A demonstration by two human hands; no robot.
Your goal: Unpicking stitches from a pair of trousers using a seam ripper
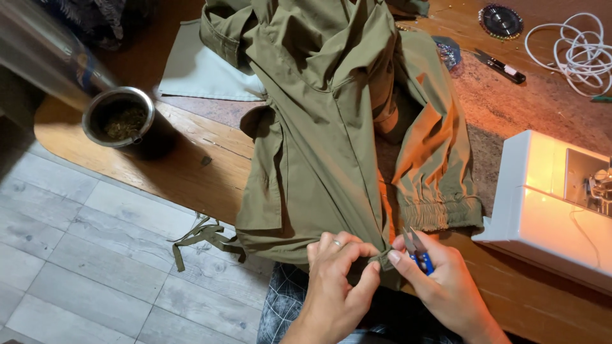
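An olive green garment [325, 121] lies spread over the wooden table [191, 165], its hem hanging off the near edge. My left hand [335, 280] pinches the hem between thumb and fingers; a ring shows on one finger. Beside it, my right hand [440, 280] holds small blue-handled thread snips [415, 248], blades pointing up, and its fingertip touches the same spot on the hem. A gathered elastic cuff [440, 213] of the garment lies just above my right hand.
A white sewing machine [548, 204] with its lamp on stands at the right. A metal cup [119, 116] with dried herb sits at the table's left end. A pale fabric piece [204, 70], a coiled white cable [577, 54], a pen-like tool [500, 65] lie farther back. Green straps [204, 239] dangle over the grey floor.
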